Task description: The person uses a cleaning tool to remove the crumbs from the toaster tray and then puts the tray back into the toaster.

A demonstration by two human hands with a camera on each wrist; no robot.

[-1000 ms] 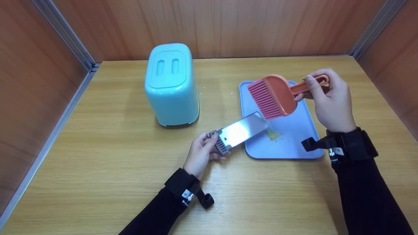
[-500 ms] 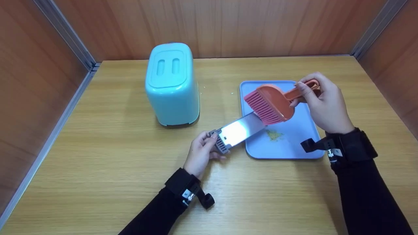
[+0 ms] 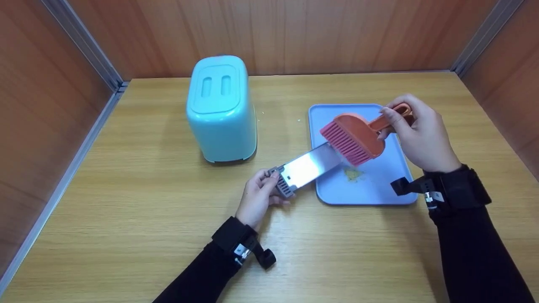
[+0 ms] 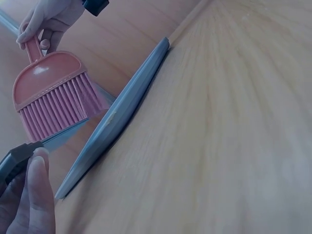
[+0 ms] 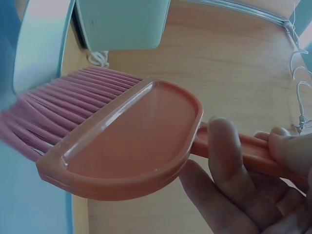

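My right hand grips the handle of a coral-pink hand brush, whose bristles touch the far end of a shiny metal crumb tray. My left hand holds that tray by its grey ribbed grip, tilting the far end over a light blue tray. A small heap of yellow crumbs lies on the blue tray beneath the brush. In the left wrist view the brush hangs above the blue tray's edge.
A turquoise toaster stands upright at the back left of the wooden table. Wooden walls with metal corner strips enclose the table on three sides. A few crumbs lie beside the toaster.
My right hand has brought the brush down and toward me until its bristles meet the metal tray's far end. My left hand has barely moved.
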